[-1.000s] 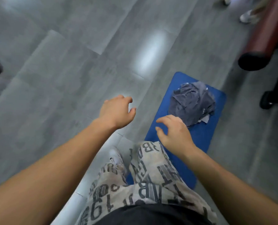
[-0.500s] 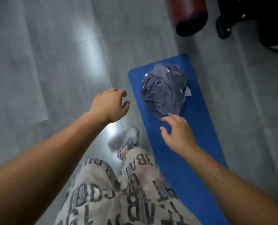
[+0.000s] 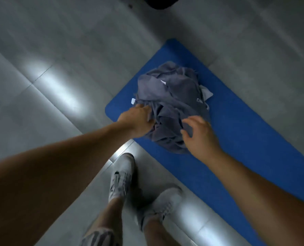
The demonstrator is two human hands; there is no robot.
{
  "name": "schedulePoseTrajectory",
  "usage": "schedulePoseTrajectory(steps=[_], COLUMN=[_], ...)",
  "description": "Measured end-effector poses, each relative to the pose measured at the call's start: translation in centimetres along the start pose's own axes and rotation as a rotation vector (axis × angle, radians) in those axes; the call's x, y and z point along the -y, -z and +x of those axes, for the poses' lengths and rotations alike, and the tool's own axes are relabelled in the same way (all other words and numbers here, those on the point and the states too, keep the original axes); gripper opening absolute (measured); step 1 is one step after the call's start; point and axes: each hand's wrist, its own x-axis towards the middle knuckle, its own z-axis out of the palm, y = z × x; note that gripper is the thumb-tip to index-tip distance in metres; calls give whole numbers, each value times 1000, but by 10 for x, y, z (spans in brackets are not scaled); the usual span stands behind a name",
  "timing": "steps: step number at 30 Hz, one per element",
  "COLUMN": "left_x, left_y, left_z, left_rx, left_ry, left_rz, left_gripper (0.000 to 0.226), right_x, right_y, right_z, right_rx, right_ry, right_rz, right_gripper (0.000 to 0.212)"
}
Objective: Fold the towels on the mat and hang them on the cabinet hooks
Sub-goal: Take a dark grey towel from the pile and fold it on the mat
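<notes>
A crumpled pile of grey towels point(image 3: 172, 96) lies on the blue mat point(image 3: 240, 132) on the floor, with small white labels showing at its edges. My left hand point(image 3: 138, 121) is at the pile's left side, fingers curled down into the fabric and thumb against a fold. Just above the pile's near right edge is my right hand point(image 3: 199, 137), its fingers spread and loosely bent, holding nothing. The cabinet hooks are out of view.
Grey tiled floor point(image 3: 58, 68) surrounds the mat. My two feet in pale sneakers point(image 3: 122, 176) stand on the tiles just beside the mat's near edge. A dark object point(image 3: 160, 2) sits at the top edge of the view.
I have bent down closer to the mat. Both hands moved forward onto the towel pile; the left hand went from hanging free over the floor to digging into the fabric.
</notes>
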Motion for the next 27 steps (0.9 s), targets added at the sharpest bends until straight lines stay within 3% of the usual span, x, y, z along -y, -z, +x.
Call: schedulePoseTrajectory(steps=[5, 9, 16, 18, 21, 22, 27], left_x=[9, -12, -30, -30, -32, -34, -65], left_y=[-14, -8, -5, -9, -11, -9, 11], left_z=[99, 144, 177, 176, 167, 161, 94], left_rx=[-123, -107, -20, -2, -124, -171, -141], left_ry=[-77, -193, -2, 18, -67, -104, -132], left_rz=[-38, 12, -82, -164, -229, -240, -439], left_gripper=[55, 75, 111, 100, 44, 34, 36], right_x=[-33, -67, -91, -88, -89, -88, -60], right_y=[-26, -14, -26, -34, -33, -27, 14], right_z=[93, 134, 169, 170, 153, 142, 71], right_rx=[-91, -115, 21, 21, -85, -120, -229], right_ry=[-163, -268, -236, -209, -209, -199, -176], right_rz=[118, 274, 469, 374, 359, 376, 541], right_gripper=[54, 72, 93, 83, 35, 24, 18])
